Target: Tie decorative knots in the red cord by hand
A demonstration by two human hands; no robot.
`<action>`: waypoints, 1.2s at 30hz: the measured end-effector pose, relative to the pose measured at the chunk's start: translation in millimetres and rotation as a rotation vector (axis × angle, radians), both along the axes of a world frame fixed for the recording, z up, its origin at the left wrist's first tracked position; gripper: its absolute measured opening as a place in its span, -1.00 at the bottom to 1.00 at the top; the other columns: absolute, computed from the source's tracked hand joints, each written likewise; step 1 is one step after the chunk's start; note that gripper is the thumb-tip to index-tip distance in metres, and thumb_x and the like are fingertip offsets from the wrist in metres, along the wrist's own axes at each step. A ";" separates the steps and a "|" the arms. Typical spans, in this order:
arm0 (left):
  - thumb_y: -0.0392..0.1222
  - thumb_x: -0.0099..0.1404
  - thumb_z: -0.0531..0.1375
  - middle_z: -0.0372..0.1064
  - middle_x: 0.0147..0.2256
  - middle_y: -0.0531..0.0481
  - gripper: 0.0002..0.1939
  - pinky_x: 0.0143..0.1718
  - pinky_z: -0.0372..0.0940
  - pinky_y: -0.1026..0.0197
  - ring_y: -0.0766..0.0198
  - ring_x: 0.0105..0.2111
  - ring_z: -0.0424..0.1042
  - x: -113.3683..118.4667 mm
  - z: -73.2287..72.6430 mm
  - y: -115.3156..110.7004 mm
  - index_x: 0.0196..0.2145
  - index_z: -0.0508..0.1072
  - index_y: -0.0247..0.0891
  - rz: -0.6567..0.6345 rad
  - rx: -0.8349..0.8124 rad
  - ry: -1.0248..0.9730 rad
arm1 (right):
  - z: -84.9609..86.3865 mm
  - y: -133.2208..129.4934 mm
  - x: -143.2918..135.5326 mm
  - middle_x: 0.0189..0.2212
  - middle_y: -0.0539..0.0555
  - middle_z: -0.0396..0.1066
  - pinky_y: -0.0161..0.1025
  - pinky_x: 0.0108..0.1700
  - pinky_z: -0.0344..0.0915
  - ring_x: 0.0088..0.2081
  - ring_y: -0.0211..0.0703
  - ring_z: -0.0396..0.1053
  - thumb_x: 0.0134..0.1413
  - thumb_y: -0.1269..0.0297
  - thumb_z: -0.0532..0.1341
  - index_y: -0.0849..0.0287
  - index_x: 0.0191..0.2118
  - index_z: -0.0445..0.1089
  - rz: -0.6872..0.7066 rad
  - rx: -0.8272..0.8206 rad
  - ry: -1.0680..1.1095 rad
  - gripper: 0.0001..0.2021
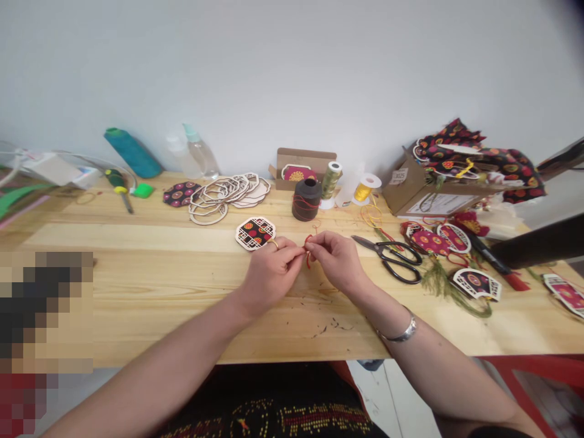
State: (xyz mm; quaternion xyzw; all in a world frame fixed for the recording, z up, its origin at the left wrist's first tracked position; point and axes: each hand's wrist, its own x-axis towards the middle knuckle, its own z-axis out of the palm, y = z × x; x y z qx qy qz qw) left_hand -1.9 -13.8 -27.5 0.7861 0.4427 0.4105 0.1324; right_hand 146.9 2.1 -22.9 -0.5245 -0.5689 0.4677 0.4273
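Observation:
Over the wooden table, my left hand [275, 267] and my right hand [336, 258] meet at the fingertips. Both are closed in a pinch on a thin red cord [309, 260], whose loop rises above the fingers and whose end hangs below. An octagonal ornament [255, 233] with dark patterned fabric and a pale lattice frame lies just behind my left hand. Black-handled scissors [392, 258] rest to the right of my right hand. A dark thread cone [306, 199] wound with red thread stands behind the hands.
Pale wooden frames [223, 194] are piled at the back left. Green thread [331, 179] and a yellow spool [365, 188] stand behind. A cardboard box [410, 188] holds fabric at right, near tasselled ornaments [477, 284]. Dark scraps lie before my hands.

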 end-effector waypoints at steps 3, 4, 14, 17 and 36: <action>-0.30 0.26 0.07 0.45 -0.39 -0.10 -0.78 -0.35 0.28 0.26 0.29 -0.40 0.40 -1.2 -3.2 -0.7 -0.31 0.53 -0.28 0.010 0.124 0.138 | -4.7 -1.0 -1.5 -0.61 -0.03 0.34 -0.30 -0.46 0.21 -0.57 -0.29 0.25 -0.06 0.27 0.18 0.19 -0.44 0.36 -0.003 0.012 0.012 -0.90; -0.30 0.26 0.07 0.45 -0.39 -0.10 -0.78 -0.35 0.27 0.26 0.29 -0.41 0.39 -1.2 -3.8 -1.0 -0.32 0.53 -0.28 0.019 0.151 0.179 | -6.2 -1.3 -2.0 -0.59 -0.02 0.35 -0.29 -0.45 0.22 -0.56 -0.28 0.26 -0.06 0.27 0.18 0.19 -0.44 0.36 -0.006 0.019 0.012 -0.90; -0.31 0.28 0.04 0.45 -0.37 -0.13 -0.77 -0.34 0.30 0.24 0.27 -0.39 0.40 2.3 -3.2 -2.4 -0.31 0.51 -0.33 0.024 0.207 0.237 | -11.8 -2.0 -4.8 -0.60 -0.04 0.32 -0.28 -0.41 0.25 -0.53 -0.26 0.30 -0.01 0.31 0.13 0.16 -0.44 0.29 -0.006 0.064 -0.020 -0.93; -0.32 0.27 0.04 0.45 -0.36 -0.12 -0.77 -0.32 0.31 0.23 0.26 -0.37 0.41 2.7 -3.2 -2.9 -0.30 0.51 -0.31 0.012 0.193 0.212 | -11.0 -2.2 -4.8 -0.63 -0.06 0.29 -0.29 -0.42 0.24 -0.55 -0.28 0.28 0.01 0.31 0.12 0.16 -0.44 0.27 -0.004 0.066 -0.025 -0.93; -0.20 0.16 0.16 0.39 -0.53 0.06 -0.73 -0.49 0.18 0.28 0.36 -0.60 0.28 -2.0 9.6 1.4 -0.16 0.48 -0.23 0.208 -0.388 -0.290 | -6.3 -3.8 -1.6 -0.60 -0.06 0.27 -0.30 -0.41 0.16 -0.52 -0.29 0.23 0.04 0.36 0.07 0.14 -0.45 0.22 0.045 0.139 -0.129 -0.91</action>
